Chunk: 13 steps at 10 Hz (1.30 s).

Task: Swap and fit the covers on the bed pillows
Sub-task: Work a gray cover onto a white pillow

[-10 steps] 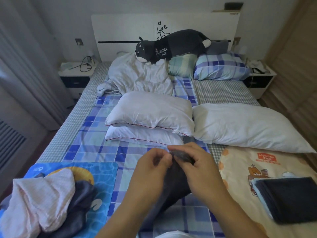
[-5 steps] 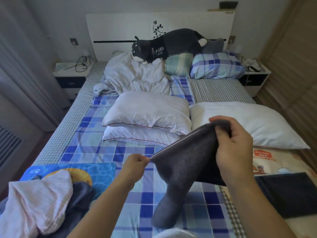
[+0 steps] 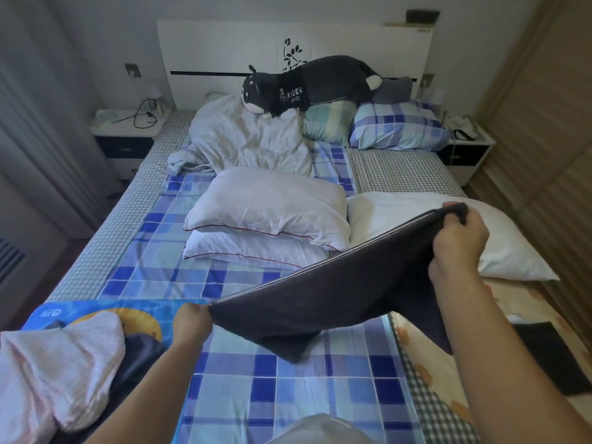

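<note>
A dark grey pillow cover (image 3: 336, 293) is stretched out above the bed between my two hands. My left hand (image 3: 192, 323) grips its near left corner, low over the bed. My right hand (image 3: 461, 241) grips the far right corner, raised higher. Two bare white pillows with red piping are stacked mid-bed: the upper pillow (image 3: 272, 206) lies on the lower pillow (image 3: 243, 251). A third bare white pillow (image 3: 416, 219) lies to their right, partly behind the cover and my right hand.
A pile of pink and dark cloth (image 3: 57, 373) lies at the bed's near left. A folded dark cloth (image 3: 554, 357) sits at near right. Near the headboard are a crumpled white duvet (image 3: 250, 139), a black plush toy (image 3: 307, 84) and checked pillows (image 3: 397, 129). Nightstands flank the bed.
My hands have moved apart from a bunched hold at the middle: the left went down and left, the right up and right, spreading the dark cover out taut.
</note>
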Motion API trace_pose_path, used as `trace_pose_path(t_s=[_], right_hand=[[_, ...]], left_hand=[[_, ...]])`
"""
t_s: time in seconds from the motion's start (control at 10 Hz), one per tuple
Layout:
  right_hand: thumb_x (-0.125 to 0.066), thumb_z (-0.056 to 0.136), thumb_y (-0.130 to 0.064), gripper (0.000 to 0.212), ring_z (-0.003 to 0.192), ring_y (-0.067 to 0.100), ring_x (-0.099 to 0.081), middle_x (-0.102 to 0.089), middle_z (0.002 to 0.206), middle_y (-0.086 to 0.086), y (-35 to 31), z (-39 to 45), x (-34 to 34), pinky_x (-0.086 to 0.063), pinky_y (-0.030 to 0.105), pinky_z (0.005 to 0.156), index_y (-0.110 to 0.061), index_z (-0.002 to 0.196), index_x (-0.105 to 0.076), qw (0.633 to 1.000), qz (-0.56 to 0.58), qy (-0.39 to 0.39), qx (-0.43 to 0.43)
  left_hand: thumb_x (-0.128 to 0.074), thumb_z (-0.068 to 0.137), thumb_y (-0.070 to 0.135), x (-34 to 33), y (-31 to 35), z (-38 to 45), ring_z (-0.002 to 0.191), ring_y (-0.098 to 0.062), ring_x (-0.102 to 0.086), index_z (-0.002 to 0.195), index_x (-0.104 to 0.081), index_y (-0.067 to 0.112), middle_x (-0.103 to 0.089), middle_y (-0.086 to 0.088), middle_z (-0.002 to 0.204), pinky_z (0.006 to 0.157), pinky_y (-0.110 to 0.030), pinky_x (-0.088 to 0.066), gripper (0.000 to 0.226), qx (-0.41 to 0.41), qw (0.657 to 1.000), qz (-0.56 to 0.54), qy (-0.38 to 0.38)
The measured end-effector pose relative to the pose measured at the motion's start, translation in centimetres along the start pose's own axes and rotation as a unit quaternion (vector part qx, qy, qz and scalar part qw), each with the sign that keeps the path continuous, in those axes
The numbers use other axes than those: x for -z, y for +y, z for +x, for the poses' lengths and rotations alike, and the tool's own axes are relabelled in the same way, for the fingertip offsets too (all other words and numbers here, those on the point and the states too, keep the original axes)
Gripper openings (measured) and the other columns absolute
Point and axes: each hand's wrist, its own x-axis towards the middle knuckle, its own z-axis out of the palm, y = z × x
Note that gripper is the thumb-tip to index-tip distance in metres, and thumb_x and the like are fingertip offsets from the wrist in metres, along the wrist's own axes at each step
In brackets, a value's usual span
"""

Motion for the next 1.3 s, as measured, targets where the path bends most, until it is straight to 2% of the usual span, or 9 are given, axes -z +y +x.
trace_pose_path(t_s=[0.2,0.3,0.4,0.5,0.6,0.8,0.9,1.2,1.3], right_hand=[[-0.039,0.099,-0.002,0.034,0.084,0.014,-0.061,-0.065,0.087,0.0,0.4,3.5,1.7,-0.051,0.026,0.082,-0.022,0.088,-0.063,0.977,0.183,-0.077,-0.081],[-0.036,0.098,-0.007,0.031,0.062,0.011,-0.049,-0.053,0.065,-0.003,2.4,3.3,3.9,-0.048,0.027,0.073,-0.018,0.078,-0.058,0.961,0.21,-0.1,-0.147],[-0.039,0.086,-0.011,0.023,0.044,0.015,-0.03,-0.033,0.047,-0.002,7.5,2.2,6.0,-0.033,0.031,0.054,-0.013,0.067,-0.051,0.966,0.019,-0.141,-0.217],[-0.047,0.087,-0.006,0.028,0.055,0.022,-0.047,-0.052,0.059,0.006,15.2,0.2,8.9,-0.039,0.032,0.059,-0.014,0.061,-0.053,0.84,-0.417,-0.274,-0.21],[-0.048,0.094,-0.011,0.024,0.079,0.024,-0.06,-0.063,0.087,0.006,22.9,-2.9,13.9,-0.044,0.029,0.065,-0.017,0.072,-0.054,0.652,-0.641,-0.382,-0.135],[-0.04,0.096,-0.018,0.017,0.094,0.031,-0.061,-0.059,0.099,0.006,32.1,-7.7,20.6,-0.04,0.034,0.069,-0.019,0.09,-0.056,0.52,-0.715,-0.413,-0.219],[-0.043,0.098,-0.017,0.041,0.123,0.032,-0.055,-0.049,0.144,0.012,32.7,-8.0,16.3,-0.047,0.032,0.083,-0.017,0.138,-0.051,0.547,-0.67,-0.436,-0.248],[-0.065,0.092,-0.028,0.062,0.111,0.022,-0.054,-0.048,0.141,0.002,31.4,6.4,-13.0,-0.05,0.037,0.085,-0.024,0.145,-0.033,0.867,-0.337,-0.308,-0.199],[-0.073,0.089,-0.041,0.067,0.119,0.023,-0.053,-0.047,0.143,-0.001,32.4,10.0,-19.5,-0.053,0.038,0.092,-0.028,0.142,-0.035,0.879,-0.177,-0.256,-0.36]], left_hand=[[-0.047,0.106,0.016,3.7,4.0,-2.2,0.094,-0.018,-0.069,0.101,-0.061,0.002,-0.067,-0.01,0.101,0.085,-0.035,-0.056,0.019,-0.079,0.875,-0.477,-0.012],[-0.049,0.105,0.013,3.1,2.5,-3.4,0.089,-0.017,-0.068,0.086,-0.056,0.011,-0.063,-0.008,0.092,0.08,-0.032,-0.056,0.021,-0.111,0.893,-0.436,0.015],[-0.049,0.103,0.004,0.4,-2.9,-3.3,0.084,-0.025,-0.06,0.081,-0.052,0.012,-0.057,-0.012,0.088,0.071,-0.032,-0.049,0.023,-0.074,0.961,-0.256,-0.069],[-0.05,0.102,0.015,-2.3,-9.0,-3.1,0.087,-0.026,-0.062,0.076,-0.053,0.02,-0.052,0.004,0.075,0.066,-0.023,-0.043,0.027,-0.062,0.978,0.109,-0.165],[-0.04,0.104,0.02,-3.8,-12.2,-3.9,0.104,-0.029,-0.062,0.11,-0.063,0.009,-0.058,0.001,0.087,0.083,-0.03,-0.047,0.026,-0.059,0.934,0.302,-0.179],[-0.041,0.103,0.025,-9.0,-20.0,-4.4,0.123,-0.022,-0.058,0.136,-0.051,0.016,-0.059,-0.006,0.134,0.1,-0.028,-0.046,0.036,-0.028,0.835,0.448,-0.317],[-0.048,0.102,0.029,-9.9,-19.1,-5.1,0.121,-0.026,-0.059,0.132,-0.057,0.012,-0.061,-0.01,0.132,0.097,-0.031,-0.047,0.036,-0.015,0.852,0.415,-0.319],[-0.059,0.096,0.016,-11.2,-13.7,2.3,0.076,-0.022,-0.057,0.093,-0.067,0.016,-0.064,-0.005,0.084,0.067,-0.031,-0.045,0.008,0.056,0.958,0.129,-0.248],[-0.067,0.084,0.029,-11.1,-12.1,4.4,0.078,-0.026,-0.065,0.082,-0.069,0.024,-0.07,-0.003,0.082,0.08,-0.045,-0.054,0.006,0.065,0.972,-0.001,-0.225]])
